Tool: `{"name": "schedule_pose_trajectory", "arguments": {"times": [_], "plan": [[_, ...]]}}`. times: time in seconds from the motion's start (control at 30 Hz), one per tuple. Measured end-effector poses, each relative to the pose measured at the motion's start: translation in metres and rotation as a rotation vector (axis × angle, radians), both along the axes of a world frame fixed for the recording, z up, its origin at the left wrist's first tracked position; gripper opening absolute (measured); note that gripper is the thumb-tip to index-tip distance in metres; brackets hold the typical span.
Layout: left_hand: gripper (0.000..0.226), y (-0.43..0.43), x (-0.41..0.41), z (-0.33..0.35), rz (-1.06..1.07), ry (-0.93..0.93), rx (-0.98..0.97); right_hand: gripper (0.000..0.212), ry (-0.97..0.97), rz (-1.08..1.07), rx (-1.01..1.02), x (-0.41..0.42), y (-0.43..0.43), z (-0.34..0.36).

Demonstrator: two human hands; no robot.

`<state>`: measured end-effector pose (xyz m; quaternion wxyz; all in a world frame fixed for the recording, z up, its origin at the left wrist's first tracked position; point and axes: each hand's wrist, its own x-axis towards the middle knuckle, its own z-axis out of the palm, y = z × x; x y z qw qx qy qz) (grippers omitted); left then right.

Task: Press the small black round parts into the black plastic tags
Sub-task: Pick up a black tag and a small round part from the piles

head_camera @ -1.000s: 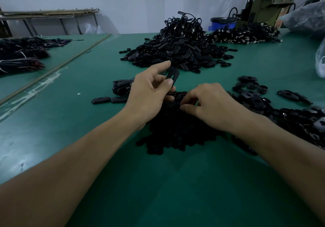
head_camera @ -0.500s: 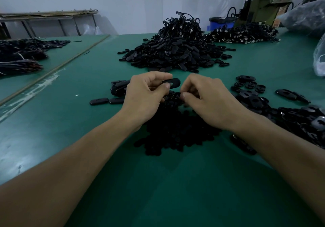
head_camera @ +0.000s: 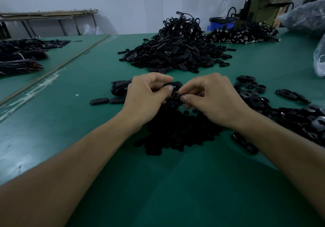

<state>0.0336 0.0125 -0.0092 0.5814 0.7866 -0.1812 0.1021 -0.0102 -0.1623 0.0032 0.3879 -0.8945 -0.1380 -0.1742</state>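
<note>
This looks like a small factory assembly workshop. A broad green-matted bench (head_camera: 61, 130) carries a bulk heap of black plastic tags (head_camera: 175, 52) at twelve o'clock, with corded bundles (head_camera: 19, 57) at ten o'clock. At one o'clock stands an olive-green machine (head_camera: 263, 10) with cables, possibly a press, though the light is too dim to be sure.

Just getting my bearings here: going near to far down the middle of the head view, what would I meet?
Green table top → low heap of small black round parts → black plastic tag pinched between left hand and right hand → tall mound of black corded tags → white wall.
</note>
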Motion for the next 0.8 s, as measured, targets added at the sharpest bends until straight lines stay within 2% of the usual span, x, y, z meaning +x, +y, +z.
{"name": "schedule_pose_trajectory", "arguments": {"times": [0.3, 0.5, 0.8], "plan": [[0.020, -0.0013, -0.0019, 0.0002, -0.023, -0.019, 0.019, 0.015, -0.075, -0.030, 0.088, -0.0022, 0.0018, 0.0052], [0.020, -0.0036, -0.0055, 0.0014, -0.081, 0.003, -0.010, 0.011, -0.010, -0.062, 0.236, 0.0011, 0.0010, 0.0026], [0.019, -0.0071, -0.0088, 0.0019, -0.107, 0.012, -0.047, 0.011, 0.045, -0.086, 0.333, 0.0003, 0.0040, 0.0018]]}}
